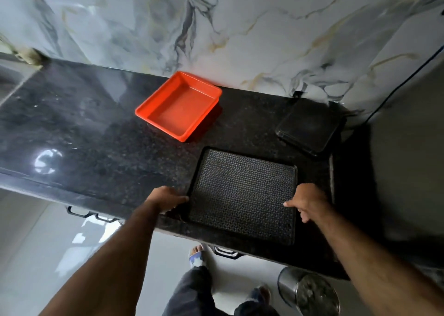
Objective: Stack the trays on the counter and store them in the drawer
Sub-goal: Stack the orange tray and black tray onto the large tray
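Left hand (168, 199) at the left rim of the patterned black tray (242, 193), fingers curled over the edge, seemingly gripping. Right hand (306, 204) at the tray's right rim, thumb on the surface, fingers loosely spread; firm grip unclear. Tray lies flat on the dark counter (84, 128), near its front edge. Orange tray (179, 105) sits behind, apart, by the marble wall. Small black tray (310, 126) lies to the right. Steel bin (310, 291) on floor below.

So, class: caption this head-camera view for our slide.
Both hands grasp the patterned black tray; orange tray waits behind.
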Demonstrator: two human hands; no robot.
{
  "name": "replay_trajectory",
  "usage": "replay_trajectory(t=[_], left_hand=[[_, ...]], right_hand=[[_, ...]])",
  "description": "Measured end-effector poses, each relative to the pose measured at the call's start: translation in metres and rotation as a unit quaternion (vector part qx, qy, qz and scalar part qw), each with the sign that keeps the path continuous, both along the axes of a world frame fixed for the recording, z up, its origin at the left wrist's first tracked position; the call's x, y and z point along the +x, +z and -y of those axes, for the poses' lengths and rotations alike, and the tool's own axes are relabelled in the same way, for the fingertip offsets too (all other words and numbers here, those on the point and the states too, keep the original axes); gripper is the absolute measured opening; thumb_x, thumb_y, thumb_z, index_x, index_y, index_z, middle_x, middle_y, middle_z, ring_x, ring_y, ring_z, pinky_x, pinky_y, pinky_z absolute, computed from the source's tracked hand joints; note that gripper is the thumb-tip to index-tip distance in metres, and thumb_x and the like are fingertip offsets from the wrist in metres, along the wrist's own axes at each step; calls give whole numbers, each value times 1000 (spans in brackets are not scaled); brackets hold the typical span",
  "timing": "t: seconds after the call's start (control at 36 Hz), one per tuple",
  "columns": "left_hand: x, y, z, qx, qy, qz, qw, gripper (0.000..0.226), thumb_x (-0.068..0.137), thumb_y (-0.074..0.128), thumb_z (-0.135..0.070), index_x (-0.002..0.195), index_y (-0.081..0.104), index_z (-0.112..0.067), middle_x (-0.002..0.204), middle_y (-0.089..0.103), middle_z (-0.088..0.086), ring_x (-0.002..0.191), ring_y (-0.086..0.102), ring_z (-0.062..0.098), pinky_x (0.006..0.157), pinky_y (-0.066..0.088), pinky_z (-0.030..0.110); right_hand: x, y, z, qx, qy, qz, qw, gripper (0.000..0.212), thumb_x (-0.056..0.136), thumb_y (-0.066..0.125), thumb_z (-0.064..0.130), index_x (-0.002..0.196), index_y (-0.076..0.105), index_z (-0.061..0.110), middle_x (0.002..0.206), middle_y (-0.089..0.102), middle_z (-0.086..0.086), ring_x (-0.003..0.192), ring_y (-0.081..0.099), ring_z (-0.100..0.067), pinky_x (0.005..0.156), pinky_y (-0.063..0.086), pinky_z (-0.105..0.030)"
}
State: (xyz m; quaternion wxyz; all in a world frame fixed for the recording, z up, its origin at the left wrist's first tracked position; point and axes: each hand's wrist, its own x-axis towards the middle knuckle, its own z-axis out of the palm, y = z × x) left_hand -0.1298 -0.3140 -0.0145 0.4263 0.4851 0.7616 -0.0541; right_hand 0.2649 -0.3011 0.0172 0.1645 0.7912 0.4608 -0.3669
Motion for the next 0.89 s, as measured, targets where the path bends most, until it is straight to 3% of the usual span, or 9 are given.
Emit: replay_trajectory(t=[0.06,0.19,0.28,0.36,0.42,0.5,0.64,0.78,0.89], left_hand=[[-14,2,-16,30,58,11,998,49,72,71,-62,75,71,-13,73,74,3,70,72,19,63,57,27],[-43,5,-75,127,105,5,986,63,80,55,-69,67,66,-8,66,71,8,73,70,27,68,54,32],[-53,4,-112,154,158,30,975,66,77,51,-73,70,65,-9,59,68,2,70,70,24,60,46,30],[-62,-10,-147,156,217,75,961,75,70,52,-79,87,68,-7,82,73,10,75,72,27,70,57,34],[-65,-21,-166,146,271,125,943,78,73,60,-71,107,62,-1,100,71,17,72,73,26,65,61,36],[-72,-31,-193,154,335,158,916,65,75,69,-57,110,55,-4,105,67,14,73,73,26,67,63,41],[-89,-37,-226,163,306,132,929,44,77,72,-40,107,60,-10,92,73,9,46,69,13,37,49,20],[-91,-35,-233,193,330,134,914,31,67,68,-22,95,57,-16,91,69,6,74,70,25,65,59,35],[-81,-30,-233,188,335,197,902,33,65,65,-15,95,52,-18,95,65,7,68,71,24,45,58,34]], right_hand=[[-14,13,-28,60,50,29,997,46,83,76,42,102,70,0,100,77,-21,89,76,-35,86,62,-44],[-77,21,-109,103,120,-8,987,47,95,56,46,61,53,13,87,72,-24,95,73,-36,88,57,-36],[-127,20,-155,150,149,-44,976,48,96,55,44,76,68,2,87,71,-21,99,70,-37,87,52,-34],[-178,10,-190,185,66,-140,970,46,93,63,40,107,72,-2,106,74,-22,103,69,-38,95,54,-44],[-211,3,-210,192,-30,-215,957,49,92,66,34,122,65,-4,121,69,-23,114,65,-37,102,52,-50],[-251,-13,-236,150,-221,-349,898,48,95,64,23,135,53,0,138,57,-18,128,55,-30,98,54,-42],[-283,-27,-261,138,-344,-415,831,37,94,63,7,130,58,-1,134,61,-20,119,60,-28,87,54,-39],[-287,-36,-261,174,-354,-399,828,23,88,66,-6,111,64,-7,123,67,-23,110,67,-32,81,60,-41],[-270,-31,-251,213,-380,-375,818,22,88,64,-3,110,64,-5,120,67,-22,101,67,-28,82,61,-43]])
